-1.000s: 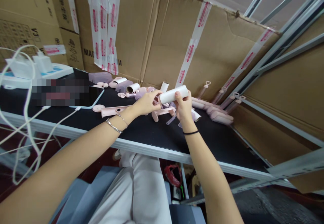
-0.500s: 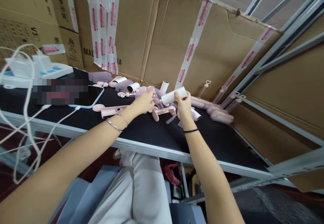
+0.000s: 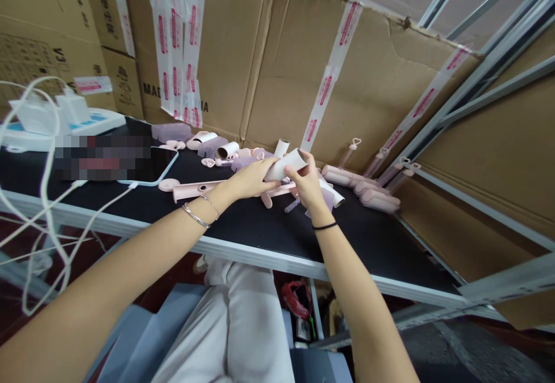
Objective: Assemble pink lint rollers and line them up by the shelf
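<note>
A white paper tube (image 3: 284, 165) is held nearly level just above the bench, tilted up to its right end. My right hand (image 3: 307, 181) is closed around the right end, thumb along the near side. At the left end, the fingers of my left hand (image 3: 254, 178) are wrapped against the tube; whether a small part is also inside them is hidden. Under the hands lie pale pink plastic parts, among them a long pink holder (image 3: 195, 190) and a small clear piece (image 3: 292, 204). Another white tube (image 3: 281, 147) stands upright just behind.
Pink handles (image 3: 379, 197) lie at the right, some with heart-ended stems. Lilac covers (image 3: 171, 132) and more tubes (image 3: 228, 149) line the back. A phone (image 3: 160, 166), white cables and a power strip (image 3: 104, 120) occupy the left. Cardboard (image 3: 269, 71) walls the rear; a metal rail edges the bench.
My left hand has moved right from the pink parts onto the tube's left end. The tube has shifted slightly left in my right hand, whose grip has turned.
</note>
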A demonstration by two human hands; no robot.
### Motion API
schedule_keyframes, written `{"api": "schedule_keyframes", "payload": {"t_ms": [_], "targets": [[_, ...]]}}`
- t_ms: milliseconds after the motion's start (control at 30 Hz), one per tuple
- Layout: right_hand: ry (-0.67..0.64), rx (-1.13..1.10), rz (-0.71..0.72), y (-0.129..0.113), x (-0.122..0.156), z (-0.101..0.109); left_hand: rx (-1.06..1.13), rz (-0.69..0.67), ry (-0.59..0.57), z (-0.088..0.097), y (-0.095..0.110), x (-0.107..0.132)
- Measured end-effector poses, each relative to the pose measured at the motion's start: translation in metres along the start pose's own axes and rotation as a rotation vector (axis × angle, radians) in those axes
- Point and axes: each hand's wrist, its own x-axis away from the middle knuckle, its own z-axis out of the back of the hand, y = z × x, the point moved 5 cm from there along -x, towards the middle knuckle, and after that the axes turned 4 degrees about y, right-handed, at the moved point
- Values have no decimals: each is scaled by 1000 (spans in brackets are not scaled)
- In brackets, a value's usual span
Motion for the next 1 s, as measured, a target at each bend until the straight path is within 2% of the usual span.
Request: {"api": "schedule_keyframes", "payload": {"t_ms": [67, 167, 200, 267, 333, 400, 500, 567, 600, 667, 733, 800, 900, 1000], "targets": [[-31, 39, 1, 5, -1, -1, -17, 31, 38, 1, -3, 0], [30, 142, -43, 16, -2, 8, -52, 110, 184, 9, -12, -2], [22, 237, -42, 19, -2, 9, -58, 136, 243, 13, -14, -3], [-79, 520, 3, 21, 0, 4, -58, 176, 342, 20, -18, -3], [-210, 801, 36, 25, 3, -6, -49, 192, 393, 23, -19, -3], [-255, 961, -14, 31, 5, -13, -43, 194, 405, 24, -18, -2], [-262, 990, -157, 41, 5, -21, -34, 175, 426, 24, -15, -1], [-247, 966, -197, 43, 2, -21, -30, 171, 490, 27, -13, 0], [-208, 954, -190, 40, -1, -18, -29, 171, 533, 30, -12, 1], [-39, 908, -125, 28, -9, -5, -25, 161, 624, 36, -11, 3], [219, 790, -30, 9, -15, 18, -21, 129, 686, 39, -9, 5], [470, 628, 56, -9, -16, 44, -32, 84, 681, 37, -7, 5], [697, 392, 127, -20, -14, 77, -77, 11, 526, 24, -3, 2], [788, 95, 73, -13, -14, 94, -134, -33, 322, 6, 2, 0]]}}
